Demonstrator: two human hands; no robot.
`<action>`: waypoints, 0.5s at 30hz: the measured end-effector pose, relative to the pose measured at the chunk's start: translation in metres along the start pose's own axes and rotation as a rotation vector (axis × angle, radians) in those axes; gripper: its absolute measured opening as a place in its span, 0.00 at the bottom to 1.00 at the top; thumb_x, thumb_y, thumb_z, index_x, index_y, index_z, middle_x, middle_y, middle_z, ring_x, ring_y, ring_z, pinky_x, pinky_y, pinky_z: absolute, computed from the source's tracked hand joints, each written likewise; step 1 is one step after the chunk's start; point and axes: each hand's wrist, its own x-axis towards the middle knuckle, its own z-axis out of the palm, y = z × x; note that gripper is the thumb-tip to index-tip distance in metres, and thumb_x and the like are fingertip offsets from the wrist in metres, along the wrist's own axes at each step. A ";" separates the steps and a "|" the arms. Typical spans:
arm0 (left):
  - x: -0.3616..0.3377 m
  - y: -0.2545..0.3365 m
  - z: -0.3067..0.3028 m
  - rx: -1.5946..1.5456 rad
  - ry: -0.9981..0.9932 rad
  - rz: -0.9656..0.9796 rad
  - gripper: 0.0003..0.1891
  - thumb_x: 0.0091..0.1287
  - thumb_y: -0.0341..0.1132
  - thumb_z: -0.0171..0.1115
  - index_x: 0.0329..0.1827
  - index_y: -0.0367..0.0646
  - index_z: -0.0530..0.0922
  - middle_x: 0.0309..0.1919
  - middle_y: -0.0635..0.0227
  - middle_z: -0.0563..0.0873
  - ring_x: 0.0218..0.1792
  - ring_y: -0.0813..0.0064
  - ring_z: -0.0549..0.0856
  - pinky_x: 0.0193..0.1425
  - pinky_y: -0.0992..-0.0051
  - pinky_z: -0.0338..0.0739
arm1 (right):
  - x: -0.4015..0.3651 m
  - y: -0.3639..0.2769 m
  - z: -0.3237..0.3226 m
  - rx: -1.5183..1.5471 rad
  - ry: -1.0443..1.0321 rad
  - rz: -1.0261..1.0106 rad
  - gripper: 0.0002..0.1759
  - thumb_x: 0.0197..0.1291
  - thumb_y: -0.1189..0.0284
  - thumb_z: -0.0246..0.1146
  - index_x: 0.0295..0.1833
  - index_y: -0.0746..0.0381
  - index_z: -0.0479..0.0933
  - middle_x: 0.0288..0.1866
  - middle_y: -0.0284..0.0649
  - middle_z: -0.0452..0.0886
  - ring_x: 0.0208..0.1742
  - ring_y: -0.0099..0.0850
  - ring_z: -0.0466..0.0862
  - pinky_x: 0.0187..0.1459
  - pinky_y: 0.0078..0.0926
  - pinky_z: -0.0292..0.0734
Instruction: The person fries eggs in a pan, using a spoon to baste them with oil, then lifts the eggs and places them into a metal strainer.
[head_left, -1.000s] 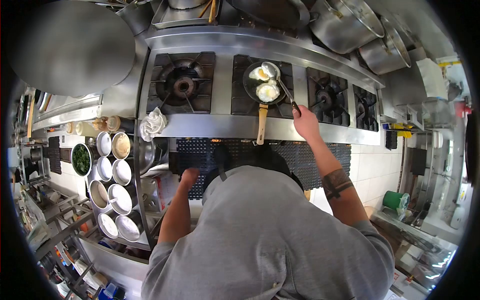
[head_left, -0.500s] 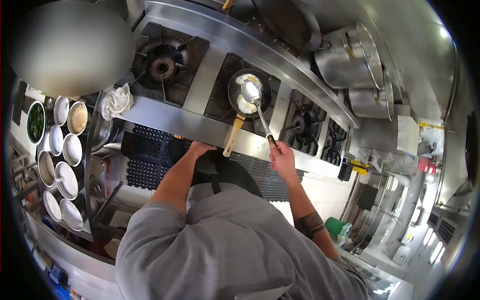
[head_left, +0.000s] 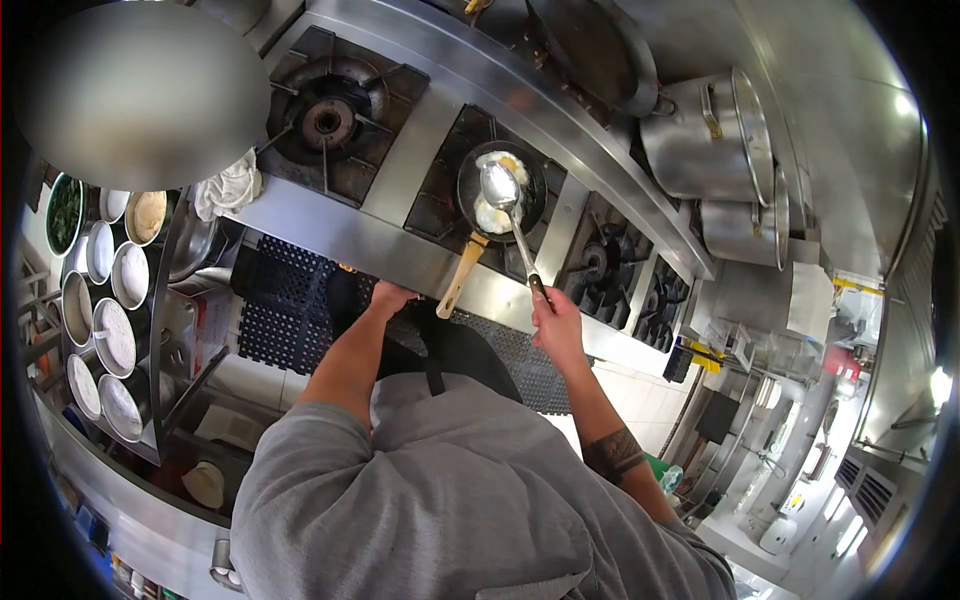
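Observation:
My right hand [head_left: 557, 322] is closed round the dark handle of a large metal spoon [head_left: 499, 185]. The spoon's bowl is over a black frying pan [head_left: 467, 190], in which eggs [head_left: 491, 218] with white and yellow parts lie partly hidden under it. The pan sits on a stove burner, its wooden handle [head_left: 461, 277] pointing toward me over the steel front edge. My left hand [head_left: 391, 297] is at that front edge, left of the wooden handle and apart from it; its fingers are partly hidden and what they touch cannot be made out.
An unused burner [head_left: 327, 121] is to the left, with a white cloth [head_left: 228, 187] near it. Several round containers [head_left: 130, 274] stand at the far left. More burners [head_left: 601, 257] are on the right. Large pots [head_left: 704, 140] stand behind them. A blurred round shape covers the upper left.
The view has shifted slightly, so the containers and stove appear displaced. The spoon's bowl sits slightly lower and further left over the eggs. My right hand still holds it.

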 end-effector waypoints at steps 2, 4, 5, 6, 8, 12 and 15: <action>-0.004 0.006 -0.002 0.083 0.004 -0.048 0.33 0.52 0.47 0.82 0.63 0.47 0.83 0.60 0.58 0.87 0.60 0.55 0.85 0.64 0.64 0.80 | 0.003 -0.001 0.002 -0.001 0.003 -0.010 0.17 0.76 0.63 0.60 0.58 0.65 0.80 0.26 0.30 0.74 0.18 0.20 0.71 0.18 0.23 0.71; -0.008 0.013 -0.004 0.112 0.001 -0.058 0.34 0.53 0.47 0.81 0.63 0.47 0.82 0.61 0.58 0.86 0.61 0.54 0.84 0.64 0.63 0.79 | 0.006 -0.003 0.005 -0.018 0.016 -0.008 0.17 0.76 0.63 0.60 0.58 0.65 0.80 0.26 0.31 0.74 0.18 0.20 0.71 0.17 0.23 0.71; -0.009 0.016 -0.005 0.140 -0.003 -0.070 0.34 0.54 0.48 0.81 0.64 0.47 0.82 0.63 0.57 0.85 0.61 0.54 0.84 0.65 0.63 0.79 | 0.006 -0.005 0.006 -0.017 0.018 -0.012 0.17 0.76 0.63 0.60 0.58 0.65 0.80 0.26 0.31 0.74 0.18 0.20 0.71 0.17 0.23 0.71; -0.011 0.020 -0.006 0.141 -0.002 -0.066 0.34 0.54 0.48 0.81 0.64 0.47 0.82 0.63 0.57 0.85 0.61 0.54 0.84 0.65 0.63 0.79 | 0.006 -0.007 0.007 -0.017 0.011 -0.008 0.17 0.76 0.63 0.60 0.58 0.65 0.80 0.26 0.31 0.74 0.18 0.20 0.72 0.17 0.23 0.71; -0.009 0.017 -0.005 0.246 0.004 0.057 0.33 0.55 0.48 0.80 0.65 0.47 0.82 0.64 0.56 0.84 0.61 0.53 0.84 0.65 0.62 0.79 | 0.007 -0.007 0.007 -0.016 0.007 -0.005 0.17 0.76 0.63 0.60 0.58 0.65 0.80 0.26 0.31 0.74 0.18 0.20 0.72 0.17 0.23 0.71; -0.004 0.008 -0.003 0.025 0.000 -0.006 0.32 0.57 0.48 0.79 0.64 0.47 0.82 0.62 0.56 0.85 0.61 0.53 0.84 0.64 0.62 0.79 | 0.009 -0.007 0.009 0.004 -0.006 -0.005 0.16 0.76 0.63 0.60 0.57 0.65 0.80 0.25 0.32 0.74 0.18 0.20 0.72 0.17 0.23 0.72; -0.009 0.019 -0.005 0.112 0.003 -0.015 0.30 0.57 0.47 0.79 0.62 0.47 0.83 0.59 0.56 0.87 0.59 0.53 0.85 0.62 0.62 0.80 | 0.010 -0.009 0.010 -0.009 -0.006 -0.007 0.17 0.77 0.63 0.60 0.57 0.65 0.80 0.25 0.32 0.74 0.18 0.20 0.72 0.17 0.23 0.72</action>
